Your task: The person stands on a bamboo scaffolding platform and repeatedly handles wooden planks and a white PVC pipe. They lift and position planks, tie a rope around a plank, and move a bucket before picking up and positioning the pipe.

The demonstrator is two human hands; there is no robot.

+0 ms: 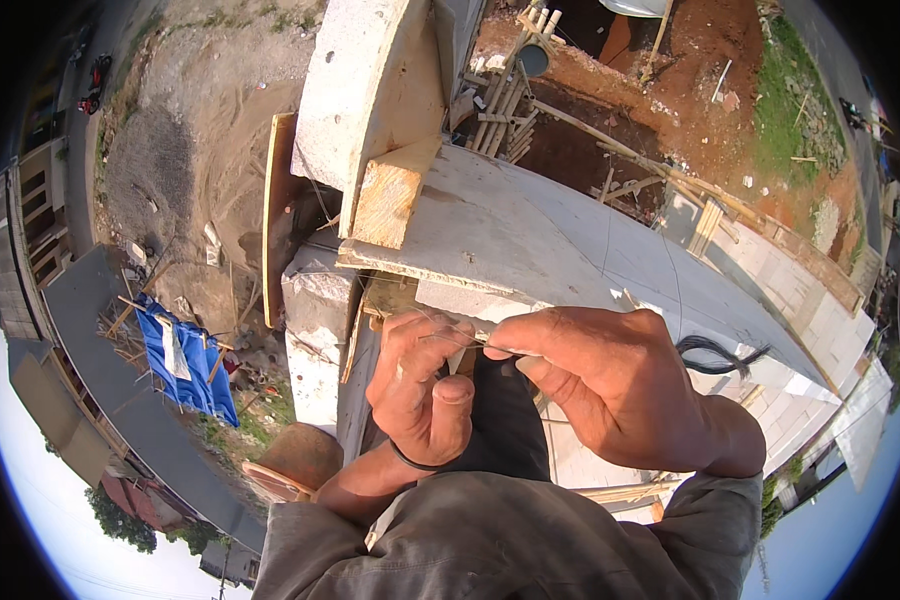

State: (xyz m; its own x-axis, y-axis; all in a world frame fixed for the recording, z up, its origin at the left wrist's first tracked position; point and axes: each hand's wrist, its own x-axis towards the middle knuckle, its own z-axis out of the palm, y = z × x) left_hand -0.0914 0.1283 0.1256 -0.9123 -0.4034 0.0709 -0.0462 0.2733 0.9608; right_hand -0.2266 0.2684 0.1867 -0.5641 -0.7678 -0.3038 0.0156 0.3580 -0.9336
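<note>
A thin dark wire [483,343] runs between my two hands, in front of my chest. My right hand [610,385] pinches it between thumb and forefinger, and a short stretch shows at the fingertips. My left hand [420,375] is closed beside it, fingers curled, with the wire at its forefinger. A black band circles my left wrist. To the right of my right hand, a looped bundle of black wire [715,355] lies on the pale wall top [560,225]. Fine strands of wire also stretch across that surface.
A sawn timber block [395,195] and a board [277,220] stand against the white block column [355,90]. Far below on the left is a blue tarp [185,355]. Bamboo poles [505,110] and dug red soil [710,60] lie below, beyond the wall's drop.
</note>
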